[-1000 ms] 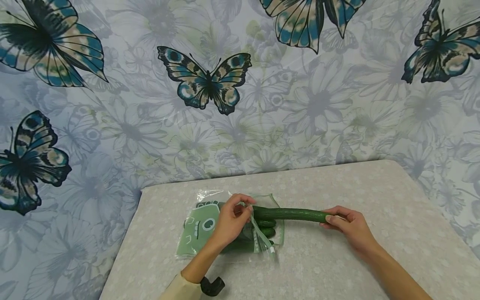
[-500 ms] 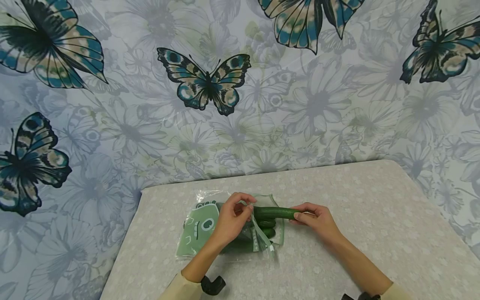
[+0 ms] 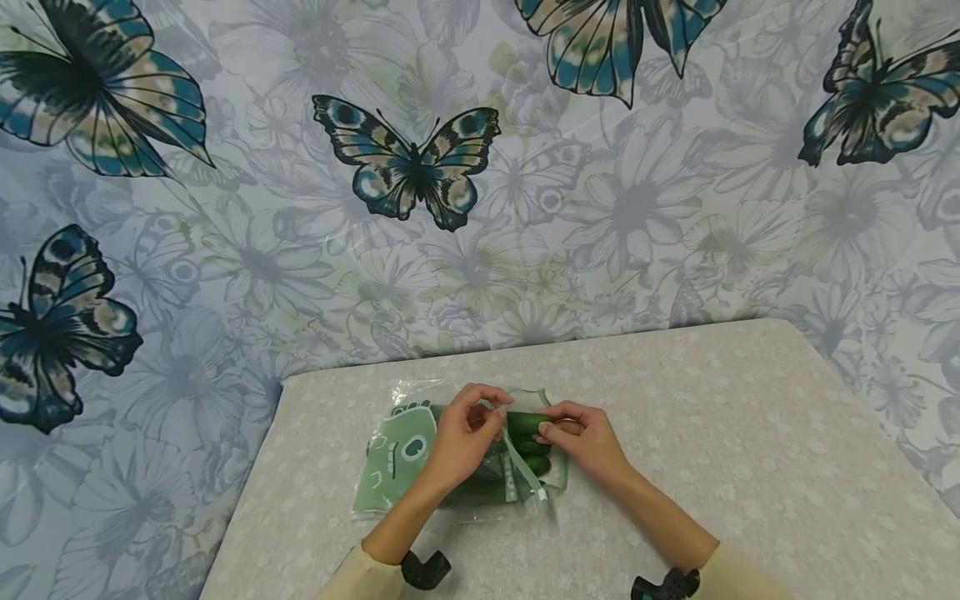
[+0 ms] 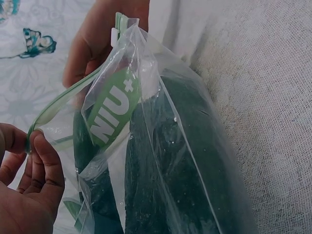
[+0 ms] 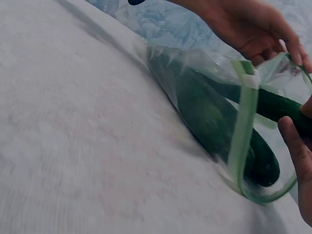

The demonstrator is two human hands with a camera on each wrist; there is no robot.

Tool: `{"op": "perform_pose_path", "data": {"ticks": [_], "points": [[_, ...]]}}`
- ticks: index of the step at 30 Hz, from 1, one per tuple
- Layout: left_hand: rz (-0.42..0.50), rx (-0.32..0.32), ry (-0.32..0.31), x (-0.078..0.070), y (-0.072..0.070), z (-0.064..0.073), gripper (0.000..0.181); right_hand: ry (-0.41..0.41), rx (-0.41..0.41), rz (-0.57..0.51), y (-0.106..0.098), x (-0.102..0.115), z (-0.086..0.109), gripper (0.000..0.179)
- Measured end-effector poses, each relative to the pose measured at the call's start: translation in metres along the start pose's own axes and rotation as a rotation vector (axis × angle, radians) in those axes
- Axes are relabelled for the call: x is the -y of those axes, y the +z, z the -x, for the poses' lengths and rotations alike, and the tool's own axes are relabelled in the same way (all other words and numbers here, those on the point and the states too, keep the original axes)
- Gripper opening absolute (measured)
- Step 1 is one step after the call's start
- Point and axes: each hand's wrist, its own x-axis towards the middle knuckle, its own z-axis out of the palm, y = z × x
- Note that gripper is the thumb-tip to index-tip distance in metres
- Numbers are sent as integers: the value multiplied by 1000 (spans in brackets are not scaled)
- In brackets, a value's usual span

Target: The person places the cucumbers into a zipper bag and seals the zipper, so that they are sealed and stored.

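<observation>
A clear zip bag with a green cartoon print lies on the table, its mouth facing right. My left hand pinches the upper edge of the mouth, and in the left wrist view the green zip strip runs from those fingers. The end of a cucumber sticks out of the mouth, and my right hand grips that end. Most of its length is inside the bag. More cucumbers lie in the bag below it, seen through the plastic in the right wrist view. A white slider sits on the zip strip.
A pale patterned cloth covers the table. Behind the table's far edge hangs a floral backdrop with printed butterflies. A dark wrist device shows on the left forearm and another on the right.
My right hand has moved left, and the cucumber it grips has slid deeper into the bag, leaving only a short end outside. The left hand and the bag have stayed nearly still.
</observation>
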Motion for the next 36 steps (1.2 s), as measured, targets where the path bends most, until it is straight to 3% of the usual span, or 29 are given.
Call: {"op": "perform_pose_path", "data": {"ticks": [4,7,14,18,24,30,36], "points": [[5,-8,14,0,-1,1,17,-31,-14,37,16,-4,-6,27],[10,-13,15,0,-2,1,15,-44,-33,129,25,-7,-9,26],[15,-7,9,1,-3,2,18,-228,-116,626,29,-10,-9,25],[10,-7,-2,3,-3,3,18,-269,-106,757,27,-12,-8,26],[13,1,-11,5,-1,3,17,-251,-95,756,21,-12,-5,26],[0,15,8,6,6,3,17,-243,-138,682,0,-8,-2,25],[-44,92,40,10,21,3,24,-118,-177,625,-22,-2,-2,33]]}}
